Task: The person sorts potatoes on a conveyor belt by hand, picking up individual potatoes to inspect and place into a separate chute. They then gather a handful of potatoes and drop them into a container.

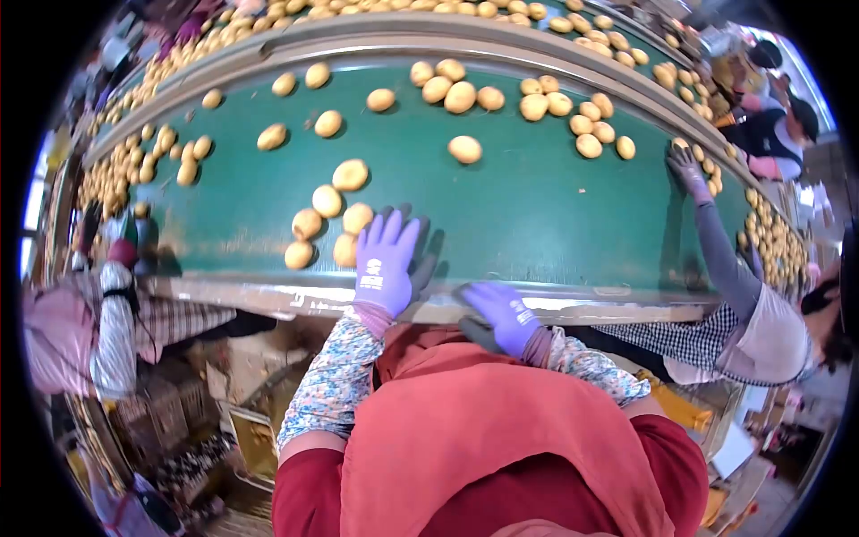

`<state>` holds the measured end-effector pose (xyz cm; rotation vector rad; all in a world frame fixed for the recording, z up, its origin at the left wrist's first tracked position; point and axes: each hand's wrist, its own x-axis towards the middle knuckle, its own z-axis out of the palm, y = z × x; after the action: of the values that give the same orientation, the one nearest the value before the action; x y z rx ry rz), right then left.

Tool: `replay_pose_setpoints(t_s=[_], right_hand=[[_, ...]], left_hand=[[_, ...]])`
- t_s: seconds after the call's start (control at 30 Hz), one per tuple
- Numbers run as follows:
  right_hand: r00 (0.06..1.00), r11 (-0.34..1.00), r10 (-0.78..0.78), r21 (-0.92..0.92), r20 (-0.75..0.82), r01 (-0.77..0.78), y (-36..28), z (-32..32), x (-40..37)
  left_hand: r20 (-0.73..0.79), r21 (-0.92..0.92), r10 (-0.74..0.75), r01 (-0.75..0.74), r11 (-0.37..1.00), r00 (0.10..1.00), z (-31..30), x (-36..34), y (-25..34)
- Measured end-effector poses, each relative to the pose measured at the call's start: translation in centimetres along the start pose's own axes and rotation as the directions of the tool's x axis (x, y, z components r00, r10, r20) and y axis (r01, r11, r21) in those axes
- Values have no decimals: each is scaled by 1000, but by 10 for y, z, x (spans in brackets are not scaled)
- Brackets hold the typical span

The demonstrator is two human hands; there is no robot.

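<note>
My left hand (385, 268), in a purple glove, lies over the green conveyor belt (537, 224) with its fingers spread. Its fingertips are beside two potatoes, the upper potato (357, 217) and the lower potato (346, 251); whether they touch cannot be told. More yellow potatoes (307, 224) form a short group just to the left. At the belt's near edge is my right hand (506, 318), gloved the same way, fingers stretched out to the left and a little blurred. No potato shows in it.
Loose potatoes (460, 97) sit along the far side, and a dense pile (112, 179) is at the left end. A metal rail (412, 40) borders the belt. On the right a co-worker's gloved hand (687, 170) reaches over potatoes; another person's sleeve (114, 331) is at left.
</note>
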<state>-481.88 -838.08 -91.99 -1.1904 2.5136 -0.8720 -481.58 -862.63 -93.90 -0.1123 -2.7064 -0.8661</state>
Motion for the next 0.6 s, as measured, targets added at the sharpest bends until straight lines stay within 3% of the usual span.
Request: replay_pose_setpoints(t_s=[0.03, 0.07, 0.1, 0.17, 0.2, 0.23, 0.3, 0.33, 0.37, 0.43, 0.47, 0.53, 0.6], right_hand=[[996, 996, -83, -21, 32, 84, -7, 1, 6], [996, 996, -83, 35, 25, 82, -2, -5, 4], [1000, 1000, -12, 16, -11, 12, 9, -9, -2], [990, 993, 118, -17, -80, -119, 45, -16, -16], [945, 954, 299, 63, -131, -293, 91, -7, -39], [869, 881, 469, 149, -158, -448, 126, 4, -54], [555, 564, 798, 617, -235, -549, 111, -4, -46], [572, 606, 784, 496, -240, -622, 135, 8, -46], [706, 703, 687, 406, -174, -584, 122, 3, -24], [898, 871, 441, 239, 0, -428, 93, -6, 24], [946, 942, 324, 94, 0, -322, 115, 9, 43], [973, 980, 164, -82, -162, -179, 98, -25, 120], [907, 918, 396, 78, -142, -389, 95, -65, 199]], left_hand=[[37, 89, 83, -86, 992, 996, 10, -1, -10], [99, 133, 75, -88, 987, 992, 14, -6, -26], [159, 179, 62, -90, 980, 985, 13, -11, -47], [147, 99, -18, 3, 995, 989, -12, -12, -70], [125, 186, -1, -23, 982, 992, -15, -23, -96], [143, 247, -59, 22, 969, 988, -21, -28, -121], [90, 324, -189, 151, 934, 978, -32, -32, -152], [47, 304, -224, 200, 931, 974, -33, -33, -158], [4, 282, -258, 246, 927, 966, -36, -30, -161], [1, 253, -140, 135, 958, 990, -31, -31, -160], [22, 181, -130, 124, 976, 991, -27, -28, -148], [59, 94, -108, 102, 990, 992, -25, -24, -123], [89, 33, -101, 98, 995, 991, -22, -24, -106]])
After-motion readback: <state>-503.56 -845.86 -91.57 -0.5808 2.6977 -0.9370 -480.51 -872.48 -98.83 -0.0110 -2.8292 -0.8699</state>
